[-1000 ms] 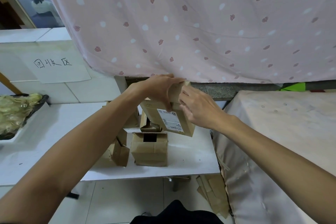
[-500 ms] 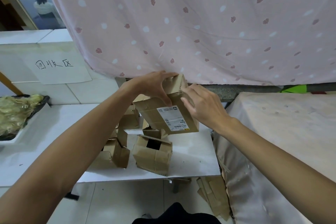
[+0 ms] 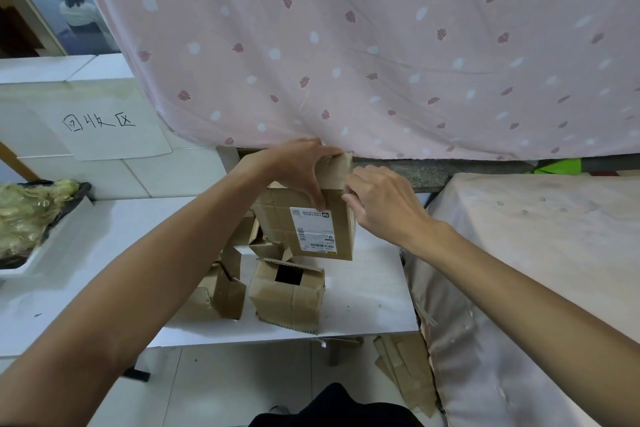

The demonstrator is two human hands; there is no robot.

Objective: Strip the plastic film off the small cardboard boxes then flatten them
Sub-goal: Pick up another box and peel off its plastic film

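Observation:
I hold a brown cardboard box (image 3: 311, 222) with a white shipping label up above the white table (image 3: 363, 302). My left hand (image 3: 298, 166) grips its top, thumb down on the front face. At the box's upper right edge my right hand (image 3: 381, 204) has its fingers curled; what they pinch is hidden. Below stand more small boxes: one with an open dark top (image 3: 287, 291), and another beside it to the left (image 3: 225, 288).
A pink patterned curtain (image 3: 381, 45) hangs just behind the box. A cloth-covered surface (image 3: 536, 253) lies to the right. Flattened cardboard (image 3: 401, 371) lies on the floor under the table edge. A tray of crumpled film (image 3: 27, 215) sits at the far left.
The held box has been turned more upright, its label now facing me squarely. My right hand has shifted to the box's upper right edge.

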